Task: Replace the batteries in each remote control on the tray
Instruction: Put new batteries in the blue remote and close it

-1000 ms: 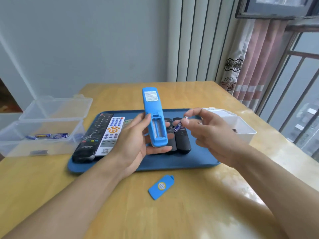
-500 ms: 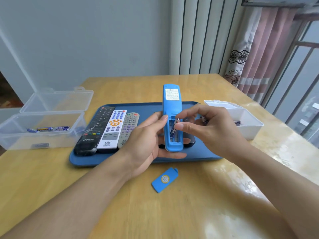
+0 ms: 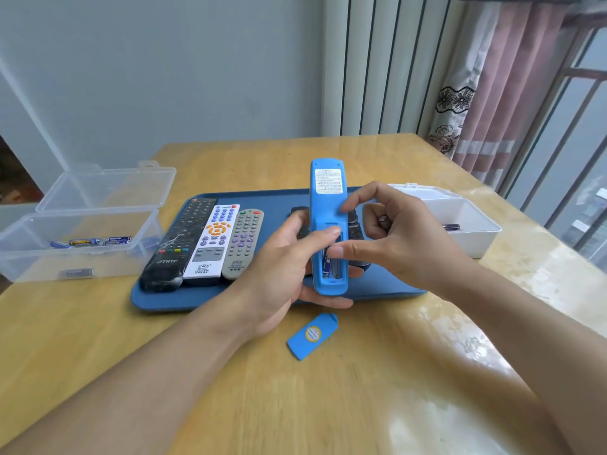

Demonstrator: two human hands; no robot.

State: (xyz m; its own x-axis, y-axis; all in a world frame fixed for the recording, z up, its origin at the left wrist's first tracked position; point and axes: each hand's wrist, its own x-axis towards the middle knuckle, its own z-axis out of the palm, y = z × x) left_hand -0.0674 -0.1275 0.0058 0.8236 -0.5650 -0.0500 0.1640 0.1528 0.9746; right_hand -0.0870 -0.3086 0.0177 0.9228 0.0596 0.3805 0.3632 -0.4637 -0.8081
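Both hands work at the blue remote control (image 3: 328,205), which is held upright over the near edge of the blue tray (image 3: 272,198), back side toward the camera. The left hand (image 3: 285,274) grips its lower half, thumb laid across the open battery compartment and fingers wrapped behind. The right hand (image 3: 394,238) presses its thumb onto a battery (image 3: 325,257) lying in the compartment's left slot, its index finger resting higher up on the remote's back, while its curled fingers hold a second battery (image 3: 382,220) in the palm. On the table (image 3: 230,389) just in front of the tray lies the detached blue battery cover (image 3: 312,335), with a round yellow sticker on it. On the tray's left side three remotes lie side by side, touching: a black remote (image 3: 179,244), a white remote (image 3: 213,241) with orange and blue buttons, and a grey remote (image 3: 244,241) with purple buttons. Dark remotes (image 3: 356,229) are partly hidden behind the hands. Left of the tray stands an open clear plastic box (image 3: 82,224) with several batteries inside; right of the tray stands a white box (image 3: 466,221) holding a dark battery.
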